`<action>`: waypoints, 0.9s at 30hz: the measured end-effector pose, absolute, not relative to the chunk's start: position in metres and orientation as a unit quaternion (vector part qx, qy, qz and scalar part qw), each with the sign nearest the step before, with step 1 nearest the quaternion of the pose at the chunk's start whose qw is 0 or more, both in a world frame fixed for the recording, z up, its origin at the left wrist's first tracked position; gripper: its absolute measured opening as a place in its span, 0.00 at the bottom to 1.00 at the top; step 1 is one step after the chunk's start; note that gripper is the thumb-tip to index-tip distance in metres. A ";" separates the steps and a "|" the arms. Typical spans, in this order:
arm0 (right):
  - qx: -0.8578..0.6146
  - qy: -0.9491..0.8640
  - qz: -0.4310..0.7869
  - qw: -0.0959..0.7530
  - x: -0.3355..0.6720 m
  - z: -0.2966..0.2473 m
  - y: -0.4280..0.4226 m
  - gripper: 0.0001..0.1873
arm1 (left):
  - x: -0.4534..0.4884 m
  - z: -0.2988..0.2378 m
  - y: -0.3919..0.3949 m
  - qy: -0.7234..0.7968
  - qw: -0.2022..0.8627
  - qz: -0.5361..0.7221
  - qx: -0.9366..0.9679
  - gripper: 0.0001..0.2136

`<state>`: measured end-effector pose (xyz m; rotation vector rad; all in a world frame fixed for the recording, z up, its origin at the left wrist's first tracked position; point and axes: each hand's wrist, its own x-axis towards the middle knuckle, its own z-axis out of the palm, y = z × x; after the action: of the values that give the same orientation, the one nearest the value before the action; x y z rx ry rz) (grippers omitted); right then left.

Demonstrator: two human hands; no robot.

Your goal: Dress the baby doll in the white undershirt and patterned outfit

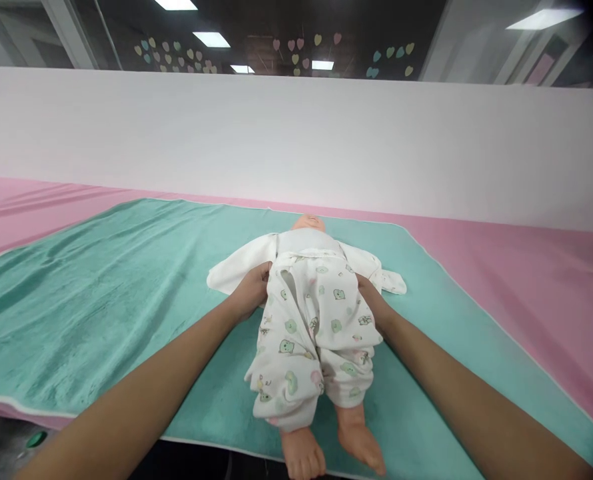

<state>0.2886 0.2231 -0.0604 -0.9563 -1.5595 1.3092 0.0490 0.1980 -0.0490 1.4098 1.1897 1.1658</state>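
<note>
A baby doll (307,222) lies on its back on a green blanket, head at the far end and bare feet toward me. It wears a white long-sleeved top (249,260) and white baby pants (321,313) printed with small green and pink figures. At the waist's left side, my left hand (252,291) is closed on the pants, fingers curled against the cloth. On the opposite side, my right hand (370,297) grips the pants, its fingertips partly hidden by the fabric. The pants reach up to the doll's belly, and their legs are bunched above the feet.
The green blanket (126,293) has soft wrinkles on the left and lies over a pink cover (501,280). A white wall panel (286,140) stands behind, with dark glass and paper hearts above. A small green round object (36,439) is below the front-left edge.
</note>
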 end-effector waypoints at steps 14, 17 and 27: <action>-0.433 -0.704 0.325 0.460 0.305 -0.059 0.235 0.07 | 0.034 -0.050 0.203 0.384 0.534 0.495 0.568 0.04; -0.407 -0.726 0.275 0.482 0.301 -0.047 0.226 0.09 | 0.032 -0.046 0.203 0.382 0.502 0.500 0.593 0.04; -0.362 -0.867 0.031 0.342 0.289 -0.031 0.225 0.13 | 0.030 -0.042 0.205 0.394 0.488 0.469 0.621 0.11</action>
<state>0.2893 0.2254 -0.0309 -0.9424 -2.2535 0.0811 0.0297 0.2055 -0.0417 1.5111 0.9591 1.1414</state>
